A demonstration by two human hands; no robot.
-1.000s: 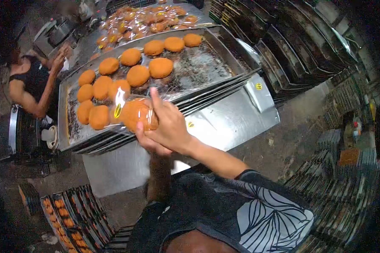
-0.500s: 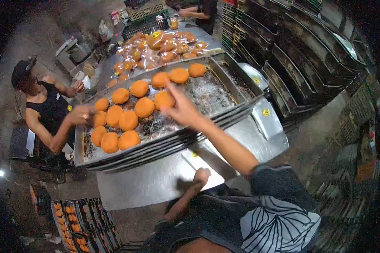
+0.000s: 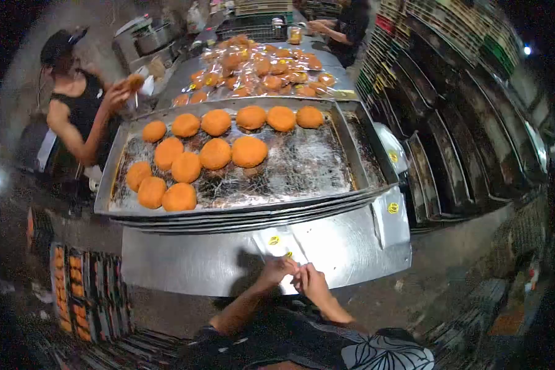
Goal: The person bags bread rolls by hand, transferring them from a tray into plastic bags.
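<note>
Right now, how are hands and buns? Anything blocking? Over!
Left hand and right hand close together by labelled bags; grip unclear. Loose buns on top tray. Path to buns looks open.

Smooth metal gleams across the table (image 3: 185, 262); the metal tray (image 3: 308, 166) shows a scratched, glossy base; bare buns (image 3: 215, 153) look matt, rough; clear, shiny plastic glints around wrapped buns (image 3: 262, 68).

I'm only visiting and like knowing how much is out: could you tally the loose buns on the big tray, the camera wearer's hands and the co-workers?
Loose buns on the tray: 13
Wearer's left hand and right hand: 2
Co-workers: 2
Total: 17
</note>
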